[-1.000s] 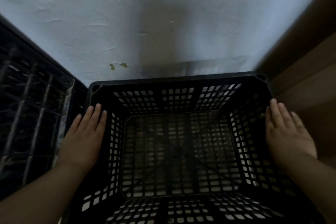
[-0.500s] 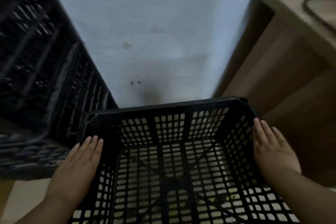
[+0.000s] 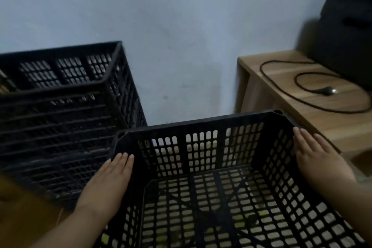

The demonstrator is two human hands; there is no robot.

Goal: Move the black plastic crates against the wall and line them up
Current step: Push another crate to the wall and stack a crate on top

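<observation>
An empty black lattice crate [image 3: 201,125] sits right in front of me, its far side close to the pale wall [image 3: 181,26]. My left hand [image 3: 106,183] lies flat along the crate's left rim with the fingers pointing to the wall. My right hand [image 3: 320,161] lies the same way on the right rim. The crate is held between both palms. A tall stack of black crates [image 3: 60,127] stands to the left against the wall, its right side close to my crate's left corner.
A low wooden table [image 3: 302,106] stands to the right, close to the crate's right corner. A black cable with a plug [image 3: 314,96] and a dark bulky object [image 3: 346,26] lie on it. Brown floor shows at bottom left.
The view has tilted up and drawn back, so the stack, the table top and more wall now show. Both hands stay on the same spots of the crate's side rims.
</observation>
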